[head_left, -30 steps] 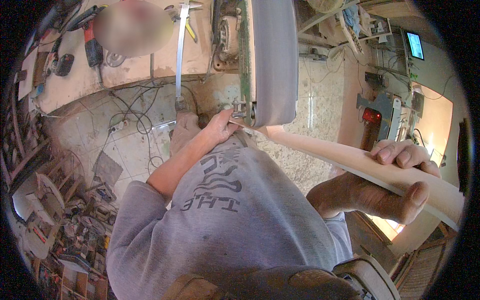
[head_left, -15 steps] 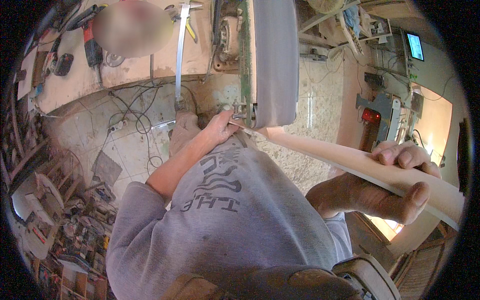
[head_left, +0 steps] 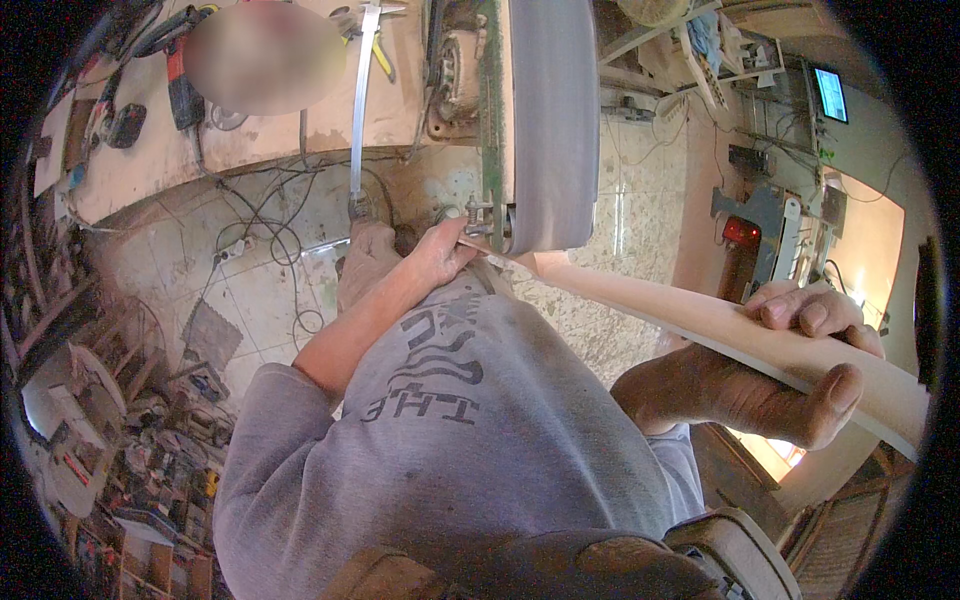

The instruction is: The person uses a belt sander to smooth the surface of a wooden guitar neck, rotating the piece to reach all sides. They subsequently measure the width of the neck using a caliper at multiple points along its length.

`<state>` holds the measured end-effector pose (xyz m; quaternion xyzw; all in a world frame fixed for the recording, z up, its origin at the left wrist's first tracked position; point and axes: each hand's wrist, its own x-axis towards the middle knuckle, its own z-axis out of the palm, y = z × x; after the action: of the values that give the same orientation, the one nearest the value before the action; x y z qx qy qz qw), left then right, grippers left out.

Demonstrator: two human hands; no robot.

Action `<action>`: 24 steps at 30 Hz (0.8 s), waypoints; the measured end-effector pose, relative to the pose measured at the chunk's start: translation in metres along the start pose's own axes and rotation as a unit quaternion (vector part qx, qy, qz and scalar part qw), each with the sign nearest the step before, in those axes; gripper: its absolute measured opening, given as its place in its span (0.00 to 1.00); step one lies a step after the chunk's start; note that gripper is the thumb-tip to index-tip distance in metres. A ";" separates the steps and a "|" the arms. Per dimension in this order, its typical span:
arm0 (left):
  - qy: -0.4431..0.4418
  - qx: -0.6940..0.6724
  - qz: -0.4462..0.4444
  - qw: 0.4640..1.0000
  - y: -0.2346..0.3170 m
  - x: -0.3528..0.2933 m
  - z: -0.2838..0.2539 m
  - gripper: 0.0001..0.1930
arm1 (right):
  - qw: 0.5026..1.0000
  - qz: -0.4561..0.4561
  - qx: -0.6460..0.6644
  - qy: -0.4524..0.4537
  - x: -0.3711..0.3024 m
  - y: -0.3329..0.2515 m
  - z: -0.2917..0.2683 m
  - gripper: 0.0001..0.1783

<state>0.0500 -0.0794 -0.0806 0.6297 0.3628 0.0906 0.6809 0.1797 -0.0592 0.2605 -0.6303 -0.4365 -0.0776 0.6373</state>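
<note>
A long, pale wooden piece (head_left: 660,305) is held slantwise across the front of the body, just beside the lower end of a wide grey abrasive belt (head_left: 555,130). Whether the belt is touched by the wood cannot be told. The narrow left end is gripped by the left hand (head_left: 443,252); its fingertips are partly hidden. The thicker right portion is clasped by the right hand (head_left: 755,395), with the fingers (head_left: 815,317) laid over the far edge and the thumb placed along the near side.

The space beyond the wood is blocked by the belt. A spring-loaded bolt (head_left: 475,215) is fitted close to the left hand, and a dusty motor (head_left: 460,80) is mounted left of the belt. On the desk (head_left: 270,135), a metal caliper (head_left: 364,100) is laid with one end projecting past the edge; yellow-handled pliers (head_left: 383,62) are placed beside it. A red-and-black power tool (head_left: 182,90) is positioned farther left, next to a blurred patch. Tangled cables (head_left: 285,245) are strewn over the tiled floor (head_left: 170,255). Cluttered shelving is seen at lower left.
</note>
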 end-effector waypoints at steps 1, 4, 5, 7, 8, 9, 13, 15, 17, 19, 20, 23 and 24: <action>0.003 0.006 0.008 1.000 -0.006 0.001 0.002 0.14 | 1.000 0.002 -0.012 -0.014 0.000 0.000 -0.002 0.29; 0.015 0.017 0.024 0.999 -0.018 0.004 0.007 0.14 | 0.999 -0.002 0.044 0.002 0.001 0.000 0.004 0.22; 0.016 0.013 0.023 1.000 -0.012 0.002 0.005 0.14 | 0.999 -0.001 0.045 -0.002 0.001 0.000 0.003 0.22; 0.019 0.006 0.017 1.000 -0.010 0.002 0.005 0.14 | 0.999 0.000 0.047 -0.010 0.000 0.001 0.001 0.22; 0.019 0.002 0.011 1.000 -0.012 0.003 0.006 0.14 | 0.998 0.000 0.056 -0.011 0.000 0.001 0.000 0.22; 0.020 -0.003 0.006 1.000 -0.014 0.003 0.007 0.14 | 0.998 0.001 0.066 -0.012 0.001 0.001 0.000 0.22; 0.035 0.024 0.032 0.999 -0.015 0.003 0.010 0.13 | 0.996 0.004 0.076 -0.039 -0.001 -0.002 -0.002 0.22; 0.013 0.033 -0.003 0.999 -0.011 0.003 0.008 0.13 | 0.998 0.004 0.062 -0.028 -0.003 -0.006 0.004 0.22; 0.020 0.019 0.024 0.999 -0.009 0.002 0.007 0.13 | 0.998 0.003 0.060 -0.029 -0.003 -0.007 0.004 0.23; 0.025 0.011 0.038 0.999 -0.009 0.001 0.006 0.13 | 0.996 -0.001 0.077 -0.054 -0.001 -0.006 -0.002 0.24; 0.026 0.011 0.037 0.999 -0.010 0.001 0.005 0.13 | 0.994 -0.005 0.085 -0.065 0.000 -0.005 -0.005 0.24; 0.038 0.026 0.053 0.998 -0.015 0.001 0.007 0.13 | 0.988 -0.015 0.126 -0.088 0.002 -0.004 -0.007 0.26; 0.044 0.033 0.063 0.997 -0.017 0.002 0.008 0.13 | 0.985 -0.010 0.148 -0.090 0.000 -0.005 -0.006 0.26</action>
<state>0.0503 -0.0882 -0.0976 0.6689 0.3552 0.1486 0.6358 0.1789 -0.0650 0.2658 -0.5288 -0.5054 0.0388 0.6808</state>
